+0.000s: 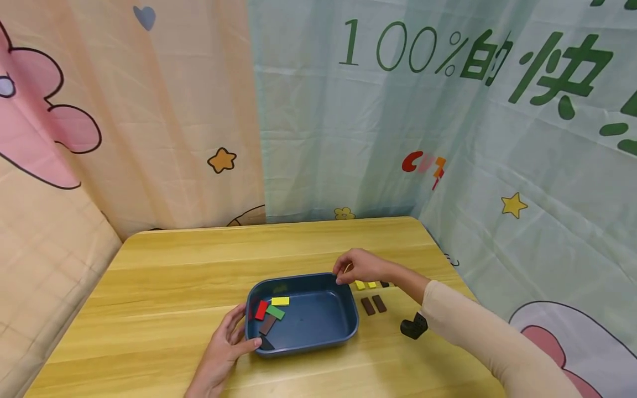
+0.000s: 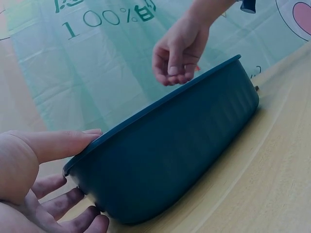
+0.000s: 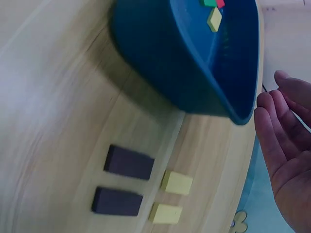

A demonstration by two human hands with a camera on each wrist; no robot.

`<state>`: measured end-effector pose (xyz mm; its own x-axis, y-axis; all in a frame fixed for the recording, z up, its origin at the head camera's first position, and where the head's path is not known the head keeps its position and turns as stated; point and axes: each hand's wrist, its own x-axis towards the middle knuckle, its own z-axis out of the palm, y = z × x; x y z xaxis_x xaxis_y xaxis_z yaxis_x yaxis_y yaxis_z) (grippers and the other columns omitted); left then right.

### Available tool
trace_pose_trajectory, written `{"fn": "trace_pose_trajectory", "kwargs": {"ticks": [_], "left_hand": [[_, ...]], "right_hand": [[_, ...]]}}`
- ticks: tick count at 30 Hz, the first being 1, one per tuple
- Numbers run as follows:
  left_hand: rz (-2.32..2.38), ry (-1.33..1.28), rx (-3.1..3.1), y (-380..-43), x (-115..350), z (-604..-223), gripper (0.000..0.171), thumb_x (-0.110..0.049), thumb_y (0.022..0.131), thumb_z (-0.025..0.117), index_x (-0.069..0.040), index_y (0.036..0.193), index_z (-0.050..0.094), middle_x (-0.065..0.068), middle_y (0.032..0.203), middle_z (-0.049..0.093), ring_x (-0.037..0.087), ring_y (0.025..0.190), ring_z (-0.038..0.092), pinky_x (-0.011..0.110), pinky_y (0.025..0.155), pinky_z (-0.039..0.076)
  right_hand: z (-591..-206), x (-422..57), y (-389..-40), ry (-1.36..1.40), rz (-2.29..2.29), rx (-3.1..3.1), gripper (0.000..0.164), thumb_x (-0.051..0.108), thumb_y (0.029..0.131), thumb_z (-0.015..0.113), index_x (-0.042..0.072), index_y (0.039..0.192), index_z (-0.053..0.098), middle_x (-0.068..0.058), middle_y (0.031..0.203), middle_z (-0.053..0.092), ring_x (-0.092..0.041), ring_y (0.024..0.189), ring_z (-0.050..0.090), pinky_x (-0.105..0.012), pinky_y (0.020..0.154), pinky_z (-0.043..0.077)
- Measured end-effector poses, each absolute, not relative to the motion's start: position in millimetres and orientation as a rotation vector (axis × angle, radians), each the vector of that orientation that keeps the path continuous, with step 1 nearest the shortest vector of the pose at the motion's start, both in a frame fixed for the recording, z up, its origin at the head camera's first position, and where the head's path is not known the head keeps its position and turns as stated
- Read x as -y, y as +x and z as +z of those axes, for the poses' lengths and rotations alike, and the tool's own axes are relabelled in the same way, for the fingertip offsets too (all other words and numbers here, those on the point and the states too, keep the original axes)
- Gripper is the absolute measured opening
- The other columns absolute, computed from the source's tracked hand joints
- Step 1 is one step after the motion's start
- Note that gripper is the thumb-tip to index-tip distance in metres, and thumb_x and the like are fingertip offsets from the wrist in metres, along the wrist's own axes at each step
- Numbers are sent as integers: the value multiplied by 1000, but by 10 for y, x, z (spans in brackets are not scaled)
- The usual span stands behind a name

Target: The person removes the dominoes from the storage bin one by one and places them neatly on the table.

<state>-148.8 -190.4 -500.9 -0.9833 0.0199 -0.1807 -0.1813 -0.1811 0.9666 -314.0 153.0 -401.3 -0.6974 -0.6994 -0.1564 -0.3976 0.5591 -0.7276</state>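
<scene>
The whole background is formed by a printed curtain (image 1: 318, 110), on which "100%" and green characters are written. In front of it, a wood-patterned tabletop (image 1: 149, 287) is seen. Over its right part a forearm is extended, partly covered by a beige sleeve (image 1: 487, 337). Near the middle, a dark blue basin (image 1: 318, 318) is placed. Its left end is gripped by the left hand (image 1: 224, 342): the thumb is laid on the rim, and the other fingers are bent against the outer wall. The right hand (image 1: 359, 266) is held at the far right corner, with its fingers loosely bent and nothing seen between them; whether the rim is touched cannot be told. Near the sleeve, a small black object (image 1: 414, 326) of unclear kind is found. Between this object and the basin, two brown blocks (image 3: 129, 162) are laid side by side. Inside the basin, toward its left end, a red block (image 1: 261, 310), a green block (image 1: 275, 313), a single brown block (image 1: 267, 324), a yellow block (image 1: 280, 301) and a black block (image 1: 266, 344) are gathered. Beyond the brown pair, two smaller yellow blocks (image 3: 177, 182) are set.
</scene>
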Motion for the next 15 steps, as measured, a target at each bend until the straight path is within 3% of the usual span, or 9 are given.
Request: {"fn": "trace_pose_trajectory", "kwargs": {"ticks": [4, 15], "left_hand": [[2324, -194, -1904, -1482, 1896, -5005, 93, 10, 85, 78, -3, 160, 25, 24, 165, 24, 48, 150, 22, 32, 102, 48], [2325, -190, -1905, -1487, 1903, -4983, 91, 11, 85, 77, -2, 159, 26, 24, 165, 24, 47, 150, 22, 29, 101, 48]], "right_hand": [[-4004, -1343, -3173, -935, -901, -2327, 20, 8, 96, 75, -5, 111, 72, 1, 93, 70, -15, 87, 68, -29, 76, 59], [-4098, -900, -3264, -1098, -761, -2253, 22, 7, 93, 78, -5, 112, 73, 6, 89, 71, -7, 82, 66, -23, 77, 56]]}}
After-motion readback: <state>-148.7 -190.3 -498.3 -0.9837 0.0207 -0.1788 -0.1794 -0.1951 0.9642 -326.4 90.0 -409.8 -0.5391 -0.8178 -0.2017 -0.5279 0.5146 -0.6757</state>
